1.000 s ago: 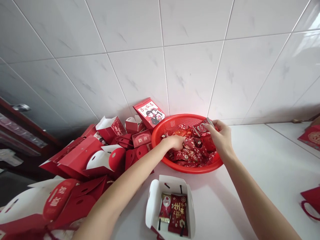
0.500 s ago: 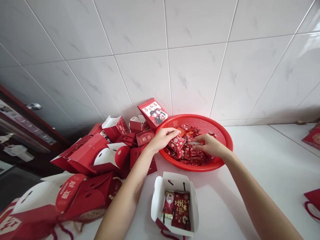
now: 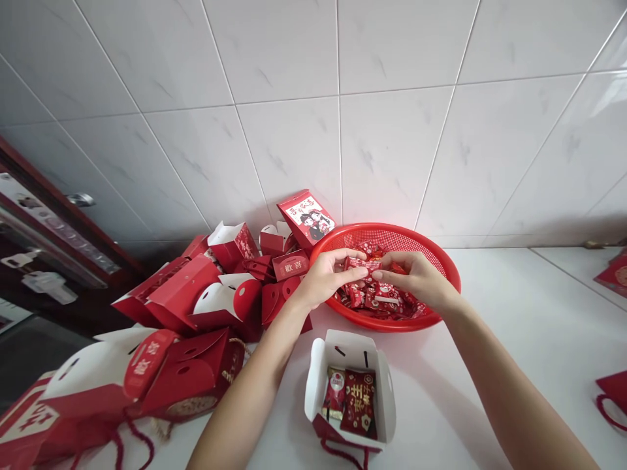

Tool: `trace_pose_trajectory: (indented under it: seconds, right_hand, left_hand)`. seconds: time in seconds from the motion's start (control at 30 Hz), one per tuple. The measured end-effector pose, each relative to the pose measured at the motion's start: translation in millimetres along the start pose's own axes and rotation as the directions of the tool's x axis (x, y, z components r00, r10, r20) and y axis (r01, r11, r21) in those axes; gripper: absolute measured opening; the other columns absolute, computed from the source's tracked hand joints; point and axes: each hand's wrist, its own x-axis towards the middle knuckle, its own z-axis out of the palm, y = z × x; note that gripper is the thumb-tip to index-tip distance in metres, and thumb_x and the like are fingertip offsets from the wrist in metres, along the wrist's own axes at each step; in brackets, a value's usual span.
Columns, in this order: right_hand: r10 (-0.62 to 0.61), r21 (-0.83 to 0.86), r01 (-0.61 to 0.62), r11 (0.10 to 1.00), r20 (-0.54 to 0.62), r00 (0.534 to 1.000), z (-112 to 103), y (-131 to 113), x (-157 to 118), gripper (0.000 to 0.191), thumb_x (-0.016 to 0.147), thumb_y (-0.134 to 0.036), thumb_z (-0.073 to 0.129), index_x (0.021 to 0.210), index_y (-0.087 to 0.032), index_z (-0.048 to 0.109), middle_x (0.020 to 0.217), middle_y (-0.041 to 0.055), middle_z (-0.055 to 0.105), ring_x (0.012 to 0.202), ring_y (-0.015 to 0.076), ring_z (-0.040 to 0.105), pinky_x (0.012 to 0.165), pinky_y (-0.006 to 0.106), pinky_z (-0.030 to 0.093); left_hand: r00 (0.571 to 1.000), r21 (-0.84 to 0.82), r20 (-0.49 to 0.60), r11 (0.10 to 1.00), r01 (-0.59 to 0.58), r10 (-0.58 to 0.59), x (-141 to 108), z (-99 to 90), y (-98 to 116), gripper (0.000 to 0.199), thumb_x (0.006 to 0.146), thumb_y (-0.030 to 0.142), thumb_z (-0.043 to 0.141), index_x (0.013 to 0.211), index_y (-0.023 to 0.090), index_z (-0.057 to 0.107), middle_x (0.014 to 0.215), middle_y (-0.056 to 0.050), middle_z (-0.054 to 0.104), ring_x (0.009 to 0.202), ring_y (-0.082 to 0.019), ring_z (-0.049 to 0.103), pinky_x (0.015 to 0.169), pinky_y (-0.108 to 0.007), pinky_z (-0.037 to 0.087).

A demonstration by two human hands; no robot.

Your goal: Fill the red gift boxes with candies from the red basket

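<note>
Over the red plastic basket, my left hand pinches a small red wrapped candy between thumb and fingers. From the other side my right hand closes its thumb and fingertips at the right end of the same candy. Beneath them lies a heap of red wrapped candies with white print. An open gift box, white inside, stands in front of the basket. It holds a dark red packet with gold characters and a smaller red-and-gold packet.
Several red gift boxes crowd the white counter on the left, some with cords. A card-like box with a printed couple leans behind the basket against the tiled wall. More red items show at the right edge.
My hands have come together over the basket, the left moving right with a candy and the right lifting from the heap toward it. The view has shifted slightly.
</note>
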Motion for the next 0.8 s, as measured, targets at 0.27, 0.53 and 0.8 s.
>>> trace_pose_trajectory:
  seconds: [0.27, 0.53, 0.8]
  right_hand:
    - [-0.126, 0.292, 0.134, 0.947, -0.045, 0.991, 9, -9, -4, 0.040, 0.074, -0.048, 0.087, 0.066, -0.020, 0.059, 0.059, -0.0051, 0.048, 0.055, 0.0099, 0.037, 0.051, 0.026, 0.030]
    - [-0.154, 0.301, 0.198, 0.933, -0.162, 0.975, 9, -7, -5, 0.036, 0.078, -0.048, 0.084, 0.067, -0.021, 0.062, 0.061, -0.0042, 0.049, 0.052, 0.0094, 0.035, 0.048, 0.026, 0.029]
    - [-0.322, -0.012, 0.328, 0.945, -0.221, 0.921, 4, -15, -9, 0.013, 0.080, -0.033, 0.081, 0.073, -0.023, 0.077, 0.078, 0.0046, 0.072, 0.072, 0.0196, 0.063, 0.066, 0.034, 0.050]
  left_hand:
    - [0.997, -0.244, -0.053, 0.968, -0.062, 0.051, -9, 10.5, 12, 0.032, 0.065, 0.034, 0.092, 0.085, 0.015, 0.075, 0.078, 0.001, 0.071, 0.070, -0.013, 0.068, 0.070, -0.030, 0.062]
    - [0.991, -0.315, -0.131, 0.946, -0.072, 0.032, -10, 18.8, 15, 0.040, 0.066, 0.048, 0.090, 0.081, 0.016, 0.070, 0.082, -0.002, 0.072, 0.076, -0.016, 0.070, 0.072, -0.030, 0.062]
    - [0.988, -0.113, -0.012, 0.981, 0.155, -0.157, -17, 5.5, 27, 0.058, 0.079, 0.068, 0.073, 0.097, 0.013, 0.072, 0.071, -0.005, 0.071, 0.055, -0.016, 0.070, 0.058, -0.027, 0.060]
